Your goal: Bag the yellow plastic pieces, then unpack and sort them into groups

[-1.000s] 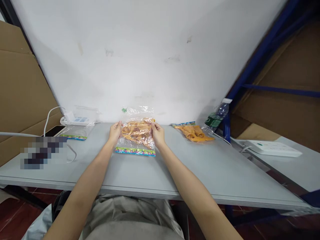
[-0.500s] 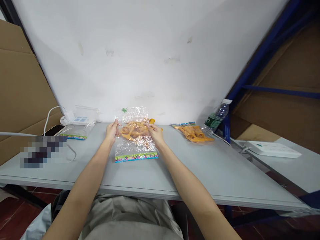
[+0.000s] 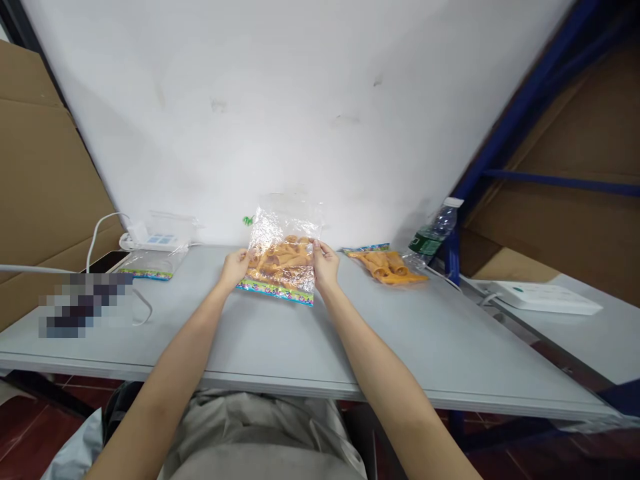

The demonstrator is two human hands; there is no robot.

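Bag's up now: since the earlier frame both hands have tipped the clear plastic bag [image 3: 283, 250] off the table [image 3: 300, 347] and shifted it slightly right. It stands tilted back, coloured strip [image 3: 275, 292] lowest; I can't tell if that edge touches the table. Left hand [image 3: 234, 268] grip closed on the bag's left edge, right hand [image 3: 326, 267] grip pinching the right edge. Orange plastic pieces [image 3: 280, 257] bunched inside. Second bag of orange pieces [image 3: 385, 263] lies flat just right of the right hand, water bottle [image 3: 434, 232] beyond it, white power strip [image 3: 157, 239] at left.
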